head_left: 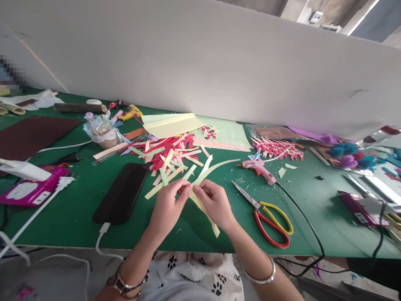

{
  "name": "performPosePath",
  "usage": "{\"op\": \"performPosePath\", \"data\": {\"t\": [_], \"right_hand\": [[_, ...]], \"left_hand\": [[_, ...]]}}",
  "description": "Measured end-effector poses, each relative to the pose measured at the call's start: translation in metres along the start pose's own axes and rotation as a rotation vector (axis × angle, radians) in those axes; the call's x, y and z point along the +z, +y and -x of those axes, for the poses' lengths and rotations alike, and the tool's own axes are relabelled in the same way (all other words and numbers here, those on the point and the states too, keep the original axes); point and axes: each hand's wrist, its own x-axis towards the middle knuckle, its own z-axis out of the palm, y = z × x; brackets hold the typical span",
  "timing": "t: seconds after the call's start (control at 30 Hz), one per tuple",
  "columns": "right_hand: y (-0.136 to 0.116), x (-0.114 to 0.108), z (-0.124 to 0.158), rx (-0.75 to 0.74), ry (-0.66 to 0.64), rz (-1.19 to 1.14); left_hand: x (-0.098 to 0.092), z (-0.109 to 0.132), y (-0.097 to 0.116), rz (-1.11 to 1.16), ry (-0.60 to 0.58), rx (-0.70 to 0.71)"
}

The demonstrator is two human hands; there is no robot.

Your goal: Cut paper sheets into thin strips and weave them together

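Pale yellow-green paper strips (206,213) cross between my two hands above the green table, near its front edge. My left hand (171,202) pinches them at the crossing, thumb and finger pressed together. Right beside it, thumb tip almost touching the other, my right hand (214,202) grips the same strips. One strip end curves up to the right, another hangs down below my right hand. Behind my hands lies a loose pile of red, pink and pale green strips (171,146).
Scissors (258,205) and a pink glue gun (258,169) with a black cord lie to the right. A black phone (122,192) on a white cable is at the left. Further back are pale paper sheets (228,131), woven red pieces (275,148) and a cup of supplies (105,136).
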Motion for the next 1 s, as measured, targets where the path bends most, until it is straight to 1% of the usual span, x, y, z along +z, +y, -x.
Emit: {"op": "performPosePath", "data": {"t": [0.2,0.3,0.4,0.47,0.57,0.67,0.73,0.8,0.83,0.87,0.9,1.0], "right_hand": [[0.002,-0.002,0.000,-0.014,-0.083,0.005],[0.002,-0.001,-0.002,-0.022,-0.115,0.013],[0.003,0.004,-0.003,-0.036,-0.104,0.017],[0.003,0.008,-0.003,-0.031,-0.101,0.017],[0.003,0.006,-0.003,-0.035,-0.141,0.032],[0.002,-0.008,-0.010,-0.022,-0.195,0.030],[0.002,-0.020,-0.022,-0.036,-0.184,0.053],[0.001,-0.028,-0.040,-0.117,-0.153,0.180],[0.002,-0.029,-0.050,-0.173,-0.160,0.283],[0.002,-0.029,-0.060,-0.248,-0.183,0.433],[0.003,-0.026,-0.071,-0.337,-0.212,0.608],[0.011,-0.008,-0.098,-0.432,-0.273,0.736]], "left_hand": [[0.003,0.004,-0.003,0.045,-0.030,-0.013],[0.004,0.005,-0.005,0.024,0.011,0.027],[0.003,0.005,-0.007,-0.029,0.067,0.083],[0.001,0.004,-0.010,-0.064,0.080,0.095],[-0.007,0.004,-0.014,-0.089,0.076,0.077],[-0.021,0.004,-0.019,-0.099,0.089,0.063],[-0.032,0.004,-0.022,-0.099,0.094,0.053],[-0.042,0.005,-0.025,-0.101,0.096,0.041],[-0.046,0.006,-0.027,-0.105,0.101,0.036],[-0.050,0.007,-0.028,-0.113,0.116,0.031],[-0.052,0.007,-0.030,-0.122,0.137,0.027],[-0.058,0.010,-0.036,-0.157,0.217,0.024]]}}
